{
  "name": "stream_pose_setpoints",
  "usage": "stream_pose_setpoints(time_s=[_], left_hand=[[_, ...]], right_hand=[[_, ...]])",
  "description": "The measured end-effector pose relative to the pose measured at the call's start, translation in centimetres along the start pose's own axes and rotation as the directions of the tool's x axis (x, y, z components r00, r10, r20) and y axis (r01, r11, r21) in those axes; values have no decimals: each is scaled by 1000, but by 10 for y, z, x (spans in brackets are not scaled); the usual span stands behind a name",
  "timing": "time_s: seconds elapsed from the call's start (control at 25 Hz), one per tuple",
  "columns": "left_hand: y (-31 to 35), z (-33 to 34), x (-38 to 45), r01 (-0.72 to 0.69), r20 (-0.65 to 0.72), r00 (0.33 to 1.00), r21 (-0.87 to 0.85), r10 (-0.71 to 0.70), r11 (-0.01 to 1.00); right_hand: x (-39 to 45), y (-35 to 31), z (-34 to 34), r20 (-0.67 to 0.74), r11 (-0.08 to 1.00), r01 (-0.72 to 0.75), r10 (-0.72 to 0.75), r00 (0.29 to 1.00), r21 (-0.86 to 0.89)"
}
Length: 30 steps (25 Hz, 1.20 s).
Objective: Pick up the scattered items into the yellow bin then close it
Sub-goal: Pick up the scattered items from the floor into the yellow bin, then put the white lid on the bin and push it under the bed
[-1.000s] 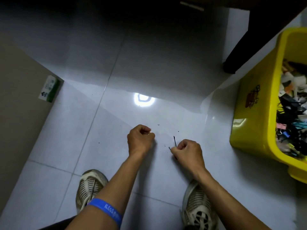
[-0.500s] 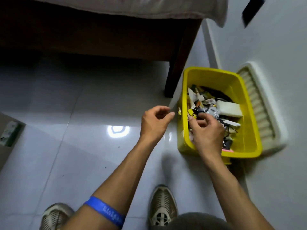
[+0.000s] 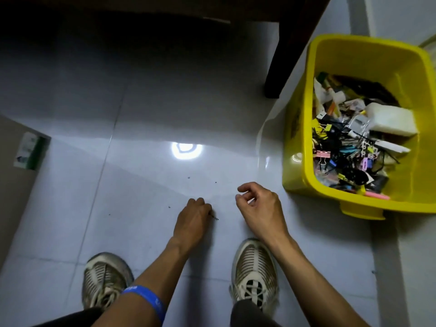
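From the head camera, looking down past the knees, the left hand reaches low to the glossy tiled floor, back of the hand up, knuckles bent and fingers curled under; a thin dark hairpin pokes out from beneath its fingertips on the right side, pinched against the tile. The left forearm runs up from the lower middle of the view, with a blue wristband near the bottom edge. The right hand hovers just beside the left, a little higher and nearer the bin, wrist bent and palm turned inward; its thumb and forefinger curve loosely toward each other with a gap between them, and nothing sits in that grip. The yellow bin stands uncovered on the floor at the right, close to the right hand, and is piled with binder clips, black hair ties, a white foam block and other small clutter. A dark furniture leg stands just left of the bin. Two worn mesh sneakers are planted below the hands, the right forearm crossing above one of them. A few tiny dark specks lie on the tile beyond the hands, near a bright lamp reflection.
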State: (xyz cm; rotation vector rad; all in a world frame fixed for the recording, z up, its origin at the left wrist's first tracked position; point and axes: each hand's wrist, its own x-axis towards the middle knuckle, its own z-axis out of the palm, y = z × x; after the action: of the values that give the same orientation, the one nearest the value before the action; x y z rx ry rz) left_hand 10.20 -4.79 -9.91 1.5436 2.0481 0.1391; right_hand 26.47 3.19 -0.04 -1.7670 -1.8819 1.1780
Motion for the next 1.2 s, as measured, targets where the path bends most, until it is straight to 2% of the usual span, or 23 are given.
stream_pose_setpoints(time_s=[0.12, 0.2, 0.24, 0.28, 0.32, 0.36, 0.44, 0.48, 0.52, 0.56, 0.6, 0.68, 0.72, 0.76, 0.8, 0.88, 0.96, 1.08, 1.16, 1.2], left_hand=[[-1, 7, 4, -67, 10, 998, 99, 66, 993], [8, 4, 3, -15, 30, 999, 94, 12, 995], [15, -1, 4, 31, 27, 999, 58, -32, 998], [25, -11, 5, 56, 1, 998, 17, -56, 998], [39, -23, 9, 51, -57, 997, -47, -54, 998], [64, -40, 17, 18, -137, 990, -139, -37, 990], [123, -83, 37, -150, -332, 943, -339, 31, 929], [156, -107, 48, -277, -422, 901, -373, 104, 885], [187, -127, 59, -374, -475, 862, -363, 176, 853], [213, -143, 69, -445, -466, 843, -324, 268, 835], [234, -155, 76, -486, -386, 841, -229, 379, 843], [250, -159, 88, -523, -61, 839, 179, 540, 833], [248, -157, 89, -550, 102, 825, 367, 555, 750], [244, -155, 88, -589, 221, 799, 470, 559, 657], [239, -153, 86, -628, 284, 768, 510, 574, 587], [234, -154, 84, -687, 343, 708, 535, 617, 491], [241, -158, 81, -702, 362, 684, 562, 633, 438], [248, -157, 66, -691, 394, 684, 620, 614, 372], [242, -152, 44, -693, 428, 684, 635, 591, 342], [237, -149, 33, -702, 445, 677, 630, 587, 332]], right_hand=[[3, 0, 4, 35, 1000, -26, 26, 999, -13], [1, -5, -3, 38, 1000, -15, 15, 999, 6], [0, -10, -11, -13, 999, 25, -24, 1000, 38], [-1, -17, -22, -130, 992, 108, -100, 987, 61], [0, -23, -37, -292, 978, 207, -187, 938, 38], [2, -27, -57, -456, 959, 279, -270, 848, -49], [15, -33, -94, -646, 929, 305, -366, 670, -210], [22, -35, -112, -683, 928, 285, -370, 629, -241], [26, -35, -123, -697, 937, 247, -350, 626, -248], [26, -33, -130, -694, 945, 211, -326, 642, -249], [23, -28, -136, -684, 946, 191, -322, 655, -262], [15, -16, -149, -657, 925, 180, -365, 660, -334], [15, -9, -161, -654, 917, 140, -368, 661, -374], [18, 1, -179, -669, 908, 50, -342, 661, -415], [23, 12, -198, -691, 894, -78, -283, 665, -442], [29, 32, -240, -713, 807, -362, -102, 694, -467], [27, 46, -268, -729, 707, -514, -3, 685, -486], [28, 52, -285, -720, 725, -540, 87, 688, -428], [22, 50, -288, -639, 742, -509, 143, 756, -436], [18, 48, -287, -606, 758, -461, 112, 788, -460]])
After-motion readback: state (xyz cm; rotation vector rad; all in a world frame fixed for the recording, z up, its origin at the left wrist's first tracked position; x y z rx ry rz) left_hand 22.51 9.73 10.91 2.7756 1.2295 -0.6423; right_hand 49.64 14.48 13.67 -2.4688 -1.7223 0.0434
